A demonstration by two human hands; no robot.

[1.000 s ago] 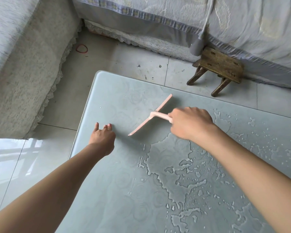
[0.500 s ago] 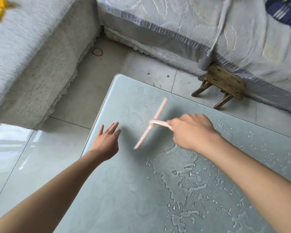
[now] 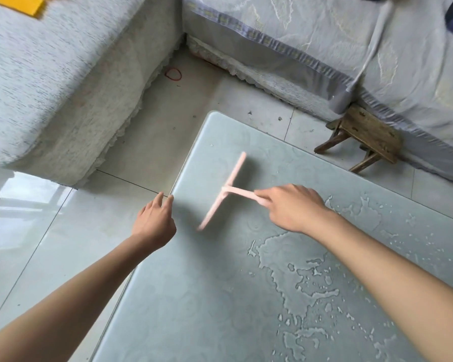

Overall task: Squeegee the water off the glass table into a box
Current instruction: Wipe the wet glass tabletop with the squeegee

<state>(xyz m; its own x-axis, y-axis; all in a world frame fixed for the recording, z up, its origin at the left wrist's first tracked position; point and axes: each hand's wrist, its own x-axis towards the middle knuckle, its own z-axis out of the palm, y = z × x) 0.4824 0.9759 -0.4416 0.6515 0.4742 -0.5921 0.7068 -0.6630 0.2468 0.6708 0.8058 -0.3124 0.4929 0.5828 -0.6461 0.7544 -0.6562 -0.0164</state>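
The right hand [image 3: 290, 207] is gripping the handle of a pink squeegee [image 3: 226, 190], fingers curled round it, knuckles up. The blade is lying slantwise over a dry part of the glass table [image 3: 194, 296], near its far left corner. The squeegee is blurred, and I cannot tell whether its blade is touching the glass.

The left hand [image 3: 154, 220] is holding nothing. Its fingers are loosely stretched and slightly apart, the tips reaching the table's left edge; whether they are touching it is unclear.

Water [image 3: 298, 273] is lying in a ragged pool and scattered drops on the near right part of the table, just beside the right forearm and apart from the blade.

A wooden stool [image 3: 366, 134] is standing on the floor [image 3: 50, 244] beyond the table, against a covered sofa [image 3: 285, 27]. A red band [image 3: 173, 73] is lying on the floor in the corner, and a yellow thing [image 3: 20, 3] is sitting on the left sofa.
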